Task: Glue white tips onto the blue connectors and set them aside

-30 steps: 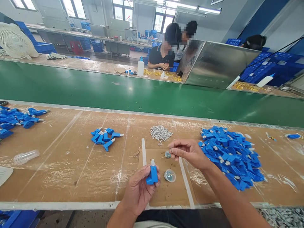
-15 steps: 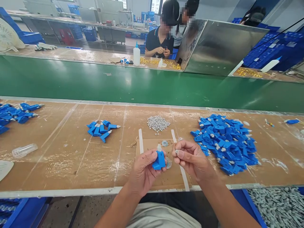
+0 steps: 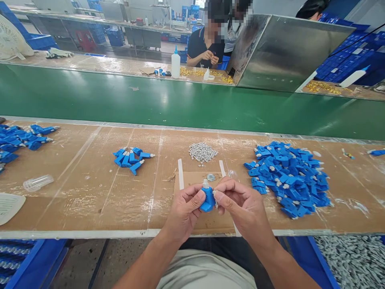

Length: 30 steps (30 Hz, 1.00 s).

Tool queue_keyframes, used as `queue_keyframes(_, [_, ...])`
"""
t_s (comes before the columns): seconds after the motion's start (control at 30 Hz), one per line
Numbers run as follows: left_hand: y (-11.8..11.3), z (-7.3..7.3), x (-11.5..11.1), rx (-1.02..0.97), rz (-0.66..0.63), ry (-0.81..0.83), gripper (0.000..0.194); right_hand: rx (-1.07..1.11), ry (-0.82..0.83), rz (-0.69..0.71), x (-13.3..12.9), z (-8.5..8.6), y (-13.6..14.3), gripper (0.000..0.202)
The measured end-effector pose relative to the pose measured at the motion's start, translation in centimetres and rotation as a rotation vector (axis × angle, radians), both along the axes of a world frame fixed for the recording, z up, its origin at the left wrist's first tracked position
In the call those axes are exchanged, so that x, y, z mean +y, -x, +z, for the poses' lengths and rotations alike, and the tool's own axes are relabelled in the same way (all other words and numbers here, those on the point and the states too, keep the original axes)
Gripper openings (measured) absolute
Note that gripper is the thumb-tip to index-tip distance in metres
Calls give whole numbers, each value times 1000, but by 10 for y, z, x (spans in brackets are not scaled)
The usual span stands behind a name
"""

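Between thumb and fingers, my left hand point(image 3: 188, 208) grips a blue plastic part point(image 3: 207, 199) with a whitish tip point(image 3: 205, 183) pointing up. My right hand point(image 3: 240, 202) is pinched around a small grey piece point(image 3: 214, 193), held against the right side of the blue part. The fingertips partly hide that piece. Just beyond my hands lies a heap of small grey pieces point(image 3: 203, 152). A small clear round dish point(image 3: 211, 177) sits on the cardboard behind my fingers.
A large pile of blue parts point(image 3: 288, 176) lies to the right, a small group point(image 3: 132, 158) left of centre. A clear plastic tube point(image 3: 38, 182) rests at left. Beyond the green belt point(image 3: 120, 96), a co-worker point(image 3: 207, 44) sits near a white bottle point(image 3: 175, 63).
My right hand has moved left, bringing the small grey piece from beside the blue part to its right side. The left hand still grips the blue part, which looks slightly turned.
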<state>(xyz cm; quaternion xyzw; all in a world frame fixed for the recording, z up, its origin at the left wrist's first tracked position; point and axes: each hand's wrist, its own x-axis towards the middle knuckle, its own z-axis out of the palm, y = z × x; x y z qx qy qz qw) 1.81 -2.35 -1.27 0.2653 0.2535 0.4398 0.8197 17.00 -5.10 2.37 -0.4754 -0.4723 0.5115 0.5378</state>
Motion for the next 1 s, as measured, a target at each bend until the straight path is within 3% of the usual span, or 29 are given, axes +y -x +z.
queue_keyframes(0.3, [1, -1, -1, 7, 4, -56, 25, -113, -44, -36, -1, 1, 4, 11])
queue_keyframes(0.47, [3, -5, 0, 147, 80, -178, 24, -118, -22, -46, -1, -1, 2, 10])
queue_keyframes(0.67, [6, 2, 3, 111, -15, -140, 27, 198, 178, 18, 5, -5, -3, 16])
queue_keyframes(0.73, [6, 5, 3, 77, -48, -95, 29, 282, 259, 53, 7, -6, -5, 26])
queue_keyframes(0.83, [6, 10, 4, 62, -88, -44, 30, 340, 340, 136, 7, -9, -9, 35])
queue_keyframes(1.0, [5, 15, 4, 70, -124, -41, 27, 396, 358, 176, 5, -12, -12, 28])
